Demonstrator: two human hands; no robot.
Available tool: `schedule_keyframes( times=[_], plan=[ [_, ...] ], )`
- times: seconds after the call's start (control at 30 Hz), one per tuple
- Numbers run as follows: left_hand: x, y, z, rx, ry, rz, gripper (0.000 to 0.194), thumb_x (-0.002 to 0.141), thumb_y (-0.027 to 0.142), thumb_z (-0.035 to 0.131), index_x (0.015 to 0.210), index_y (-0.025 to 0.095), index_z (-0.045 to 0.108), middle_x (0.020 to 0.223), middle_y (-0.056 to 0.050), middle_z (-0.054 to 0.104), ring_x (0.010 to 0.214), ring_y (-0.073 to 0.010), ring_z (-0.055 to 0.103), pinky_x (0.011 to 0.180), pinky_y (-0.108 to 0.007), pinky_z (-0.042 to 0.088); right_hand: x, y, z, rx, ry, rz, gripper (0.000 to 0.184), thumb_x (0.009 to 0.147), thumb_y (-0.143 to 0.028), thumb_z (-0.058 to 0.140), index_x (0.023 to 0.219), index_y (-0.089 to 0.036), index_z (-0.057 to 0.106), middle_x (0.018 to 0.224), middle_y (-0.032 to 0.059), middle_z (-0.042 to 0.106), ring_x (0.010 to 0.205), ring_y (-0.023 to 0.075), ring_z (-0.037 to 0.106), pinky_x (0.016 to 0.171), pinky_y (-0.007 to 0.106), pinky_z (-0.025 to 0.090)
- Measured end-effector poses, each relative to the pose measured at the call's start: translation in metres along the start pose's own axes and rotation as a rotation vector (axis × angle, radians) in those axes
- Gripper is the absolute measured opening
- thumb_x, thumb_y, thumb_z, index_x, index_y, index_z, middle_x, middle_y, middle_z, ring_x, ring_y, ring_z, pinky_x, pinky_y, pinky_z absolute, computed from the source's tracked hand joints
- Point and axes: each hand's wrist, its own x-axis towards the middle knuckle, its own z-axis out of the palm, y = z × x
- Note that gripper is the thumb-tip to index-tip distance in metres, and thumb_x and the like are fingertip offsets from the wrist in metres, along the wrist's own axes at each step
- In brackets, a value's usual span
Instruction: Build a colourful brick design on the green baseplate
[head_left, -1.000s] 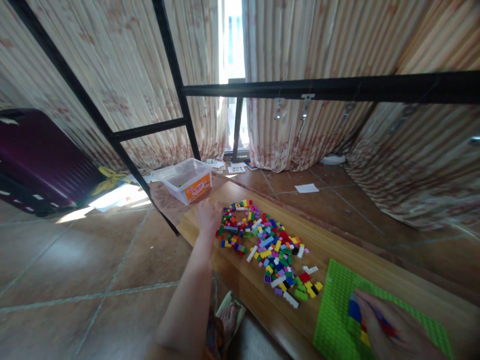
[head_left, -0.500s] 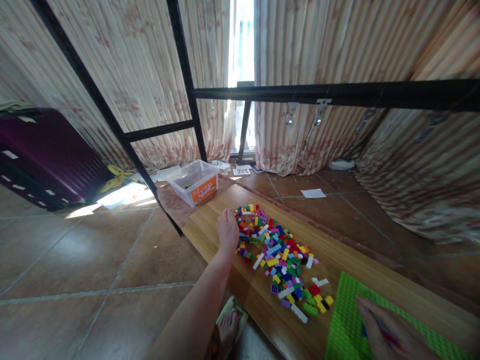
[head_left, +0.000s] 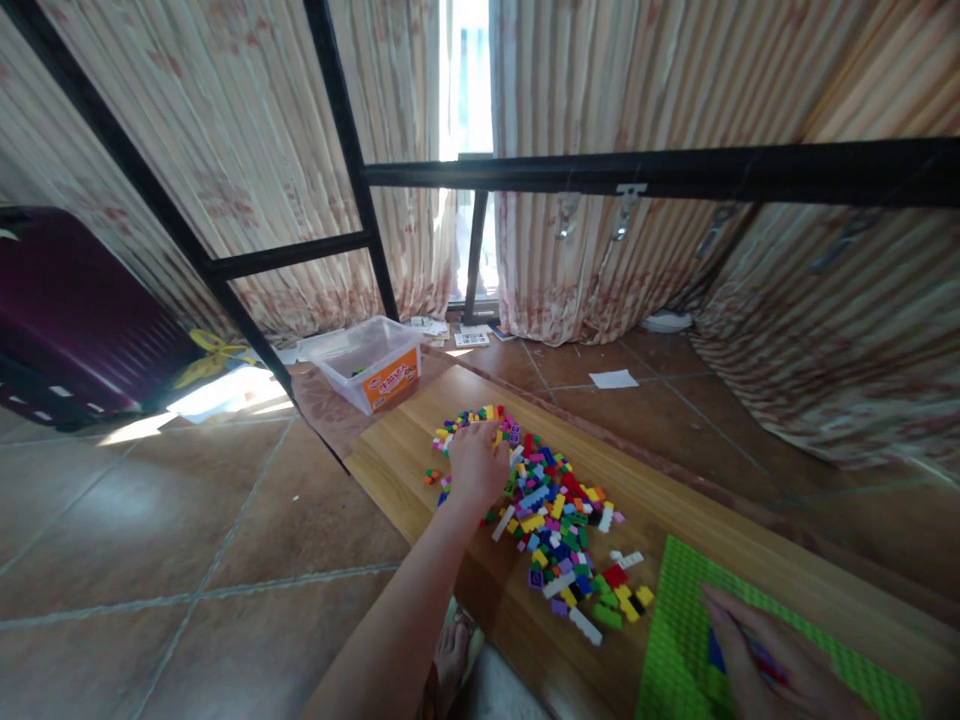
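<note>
My left hand (head_left: 480,465) reaches over the pile of small toy building bricks (head_left: 551,500), its fingers bent down among them. The fingertips are hidden, and I see nothing held in it. At the lower right, my right hand (head_left: 780,645) rests over the green studded baseplate (head_left: 679,600). Its thumb and fingers close around blue and red bricks (head_left: 716,652), which the hand partly covers. Whether those bricks are attached to the plate, I cannot tell.
The bricks and baseplate lie on a wooden bench top (head_left: 405,430). Past its far end stands a clear plastic tub (head_left: 341,365) with an orange label. Black metal bars (head_left: 637,170) cross in front of the curtains. A purple suitcase (head_left: 82,310) stands at left.
My left hand has moved right, from the pile's left edge onto the bricks, and several bricks now show to its left. My right hand stays on the baseplate. The view has shifted slightly.
</note>
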Motion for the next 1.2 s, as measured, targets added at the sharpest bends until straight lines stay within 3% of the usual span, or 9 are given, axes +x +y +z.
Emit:
schedule_keyframes(
  times=[0.13, 0.3, 0.4, 0.5, 0.6, 0.73, 0.83, 1.0, 1.2],
  plan=[
    [0.009, 0.006, 0.010, 0.287, -0.097, 0.124, 0.042, 0.084, 0.018, 0.053, 0.125, 0.021, 0.062, 0.122, -0.008, 0.066, 0.115, -0.0277, 0.055, 0.101, -0.043, 0.041, 0.002, -0.006, -0.006, 0.023, -0.033, 0.021, 0.057, 0.084, -0.070, 0.042, 0.095, -0.026, 0.076, 0.099, 0.0066, 0.076, 0.090, 0.0301, 0.071, 0.081, 0.047, 0.056],
    [0.014, 0.003, 0.021, 0.432, -0.090, 0.075, 0.031, 0.085, 0.029, 0.056, 0.110, 0.014, 0.067, 0.108, -0.014, 0.067, 0.106, -0.0311, 0.058, 0.092, -0.042, 0.046, 0.003, -0.011, -0.011, 0.030, -0.022, 0.030, 0.055, 0.082, -0.071, 0.045, 0.092, -0.028, 0.077, 0.096, 0.0049, 0.077, 0.088, 0.0292, 0.072, 0.077, 0.045, 0.058],
    [0.015, -0.001, 0.023, 0.395, -0.095, 0.053, 0.031, 0.083, 0.019, 0.054, 0.111, 0.013, 0.067, 0.107, -0.014, 0.066, 0.101, -0.0271, 0.061, 0.091, -0.038, 0.047, 0.003, -0.014, -0.012, 0.046, 0.005, 0.021, 0.054, 0.083, -0.070, 0.044, 0.092, -0.027, 0.076, 0.096, 0.0046, 0.077, 0.086, 0.0279, 0.072, 0.079, 0.044, 0.058],
    [0.018, -0.002, 0.016, 0.226, -0.075, 0.018, 0.036, 0.078, 0.010, 0.055, 0.112, 0.013, 0.068, 0.110, -0.014, 0.065, 0.102, -0.0245, 0.061, 0.092, -0.035, 0.047, 0.002, -0.019, -0.012, 0.066, 0.023, -0.015, 0.051, 0.085, -0.066, 0.044, 0.092, -0.026, 0.076, 0.095, 0.0049, 0.077, 0.087, 0.0266, 0.072, 0.081, 0.042, 0.058],
    [0.018, 0.004, 0.003, -0.168, -0.087, -0.034, 0.036, 0.074, 0.009, 0.058, 0.107, 0.014, 0.070, 0.100, -0.009, 0.069, 0.095, -0.0220, 0.062, 0.088, -0.033, 0.049, 0.000, -0.024, -0.013, 0.099, 0.041, -0.045, 0.046, 0.087, -0.061, 0.046, 0.092, -0.026, 0.075, 0.095, 0.0046, 0.077, 0.087, 0.0253, 0.072, 0.079, 0.040, 0.058],
    [-0.004, 0.025, -0.009, -0.955, -0.344, -0.213, 0.039, 0.071, 0.017, 0.068, 0.110, 0.016, 0.070, 0.091, -0.003, 0.070, 0.077, -0.0132, 0.062, 0.075, -0.026, 0.049, -0.002, -0.034, -0.016, 0.189, 0.060, -0.048, 0.037, 0.088, -0.054, 0.052, 0.094, -0.025, 0.075, 0.096, 0.0050, 0.077, 0.088, 0.0244, 0.072, 0.081, 0.040, 0.057],
    [-0.037, 0.047, -0.005, -1.283, -0.630, -0.359, 0.041, 0.066, 0.018, 0.076, 0.106, 0.017, 0.072, 0.093, -0.004, 0.070, 0.074, -0.0096, 0.062, 0.075, -0.023, 0.049, -0.006, -0.049, -0.019, 0.317, 0.031, 0.025, 0.031, 0.089, -0.048, 0.055, 0.096, -0.025, 0.074, 0.100, 0.0056, 0.076, 0.092, 0.0237, 0.071, 0.085, 0.040, 0.056],
    [-0.086, 0.082, 0.013, -1.381, -0.961, -0.461, 0.040, 0.066, 0.017, 0.079, 0.106, 0.015, 0.073, 0.102, -0.007, 0.071, 0.087, -0.0135, 0.065, 0.083, -0.026, 0.051, -0.006, -0.073, -0.023, 0.625, -0.022, 0.091, 0.034, 0.089, -0.043, 0.060, 0.117, -0.024, 0.065, 0.112, 0.0073, 0.072, 0.097, 0.0213, 0.068, 0.088, 0.039, 0.055],
    [-0.101, 0.099, 0.030, -1.403, -1.030, -0.479, 0.037, 0.065, 0.016, 0.079, 0.102, 0.015, 0.073, 0.101, -0.007, 0.071, 0.090, -0.0165, 0.067, 0.082, -0.026, 0.051, -0.001, -0.073, -0.029, 0.676, -0.030, -0.035, 0.038, 0.086, -0.037, 0.066, 0.123, -0.030, 0.062, 0.118, 0.0055, 0.066, 0.101, 0.0200, 0.064, 0.087, 0.036, 0.054]
  ],
)
